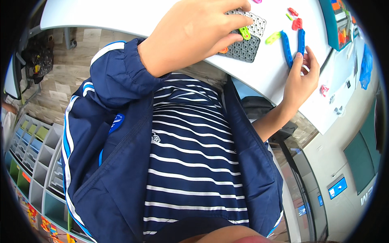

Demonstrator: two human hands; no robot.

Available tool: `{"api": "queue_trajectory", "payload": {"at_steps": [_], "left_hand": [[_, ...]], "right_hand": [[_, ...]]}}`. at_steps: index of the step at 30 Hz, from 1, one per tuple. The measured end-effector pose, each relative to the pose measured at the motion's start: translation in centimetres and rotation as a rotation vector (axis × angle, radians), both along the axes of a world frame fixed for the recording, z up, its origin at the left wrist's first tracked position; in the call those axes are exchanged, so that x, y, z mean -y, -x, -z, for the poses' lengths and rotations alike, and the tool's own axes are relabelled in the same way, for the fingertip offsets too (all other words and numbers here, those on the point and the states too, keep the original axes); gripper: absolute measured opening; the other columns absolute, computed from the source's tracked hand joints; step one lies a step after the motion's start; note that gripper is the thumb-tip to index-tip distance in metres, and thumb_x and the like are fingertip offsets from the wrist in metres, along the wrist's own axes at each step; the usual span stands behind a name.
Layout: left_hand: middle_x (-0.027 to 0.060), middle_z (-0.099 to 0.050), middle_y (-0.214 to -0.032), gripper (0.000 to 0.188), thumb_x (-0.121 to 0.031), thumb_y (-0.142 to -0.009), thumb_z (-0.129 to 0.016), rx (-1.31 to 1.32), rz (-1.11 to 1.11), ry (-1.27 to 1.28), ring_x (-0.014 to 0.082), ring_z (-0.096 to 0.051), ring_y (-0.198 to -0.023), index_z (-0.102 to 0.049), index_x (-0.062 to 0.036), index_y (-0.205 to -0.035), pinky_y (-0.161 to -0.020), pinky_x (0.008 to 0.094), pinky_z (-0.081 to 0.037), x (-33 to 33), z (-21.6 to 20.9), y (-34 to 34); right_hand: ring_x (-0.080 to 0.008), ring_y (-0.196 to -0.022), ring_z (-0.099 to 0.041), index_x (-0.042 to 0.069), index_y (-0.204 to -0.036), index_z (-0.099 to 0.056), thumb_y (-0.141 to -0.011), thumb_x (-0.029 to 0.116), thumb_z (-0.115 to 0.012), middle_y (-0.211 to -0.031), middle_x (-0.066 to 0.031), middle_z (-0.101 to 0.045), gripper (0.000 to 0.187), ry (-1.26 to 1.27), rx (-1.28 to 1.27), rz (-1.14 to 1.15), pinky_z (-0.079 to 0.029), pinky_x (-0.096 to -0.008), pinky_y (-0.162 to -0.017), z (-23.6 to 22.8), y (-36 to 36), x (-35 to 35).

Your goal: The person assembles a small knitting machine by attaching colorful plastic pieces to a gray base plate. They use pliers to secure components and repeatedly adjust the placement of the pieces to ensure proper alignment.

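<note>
My left hand [198,34] reaches over a grey perforated building plate [245,48], its thumb and fingers closed round a small lime-green connector piece [244,33]. A lighter grey section [257,25] of plate lies behind. Part of an orange piece [224,50] shows below the left thumb. Near the table's right side, my right hand [302,79] pinches the lower end of a blue toy beam [301,40]. A second blue beam [287,50] lies just left of it, touching a yellow-green piece [273,38]. Red pieces [297,24] sit at the far end of the held beam.
A white table [101,14] spans the top. Another red piece [292,11] and a pink piece [257,1] lie farther back. A teal bin [330,24] of coloured parts stands at the right, with a crumpled red wrapper [324,90] nearer. Grey shelving [40,170] stands at left.
</note>
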State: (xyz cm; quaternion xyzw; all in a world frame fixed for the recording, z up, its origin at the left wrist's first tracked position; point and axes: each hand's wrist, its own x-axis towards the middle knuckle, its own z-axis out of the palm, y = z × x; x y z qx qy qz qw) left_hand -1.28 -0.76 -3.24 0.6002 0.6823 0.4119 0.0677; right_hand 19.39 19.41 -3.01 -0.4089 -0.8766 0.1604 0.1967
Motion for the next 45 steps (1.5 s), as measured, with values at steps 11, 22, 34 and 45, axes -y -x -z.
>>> {"api": "queue_trajectory", "payload": {"at_steps": [11,22,34,45], "left_hand": [[0.0099,-0.059,-0.099,0.017,-0.011,-0.087,-0.077,0.073,-0.162,0.028,0.0243,-0.062,-0.086,-0.069,-0.001,-0.097,-0.074,0.0336,-0.053,-0.3,-0.7,-1.6],[0.0119,-0.061,-0.099,0.015,-0.009,-0.088,-0.075,0.159,-0.156,-0.014,0.0257,-0.063,-0.082,-0.068,0.0009,-0.098,-0.073,0.0336,-0.054,0.1,-0.3,-1.9],[0.0114,-0.057,-0.093,0.017,-0.008,-0.085,-0.076,0.232,-0.135,0.071,0.0279,-0.061,-0.081,-0.065,0.0004,-0.095,-0.071,0.0364,-0.052,0.7,-0.3,-1.9],[0.018,-0.065,-0.125,0.031,-0.015,-0.086,-0.078,0.168,-0.067,-0.1,0.0353,-0.066,-0.116,-0.071,0.0009,-0.112,-0.105,0.0463,-0.053,0.3,1.9,-2.1]], "right_hand": [[-0.0131,-0.052,-0.054,-0.012,-0.131,-0.054,-0.106,0.023,-0.054,-0.097,-0.0173,-0.065,0.043,0.871,-0.466,-0.084,-0.041,-0.0234,-0.051,-4.0,-2.0,4.7],[-0.0024,-0.075,-0.049,0.003,-0.149,-0.05,-0.107,0.022,-0.06,-0.103,-0.0014,-0.062,0.046,0.962,-0.146,-0.07,-0.034,-0.0173,-0.055,-5.7,-0.1,8.8],[-0.0015,-0.047,-0.039,0.007,-0.138,-0.051,-0.109,0.014,-0.049,-0.072,0.0003,-0.058,0.031,1.15,-0.099,0.043,-0.023,-0.0183,-0.041,-6.9,1.4,9.1],[-0.0034,-0.049,-0.041,0.007,-0.127,-0.057,-0.107,0.025,-0.048,-0.065,-0.0012,-0.054,0.029,1.194,0.294,0.019,-0.021,-0.019,-0.039,-8.8,1.9,4.3]]}}
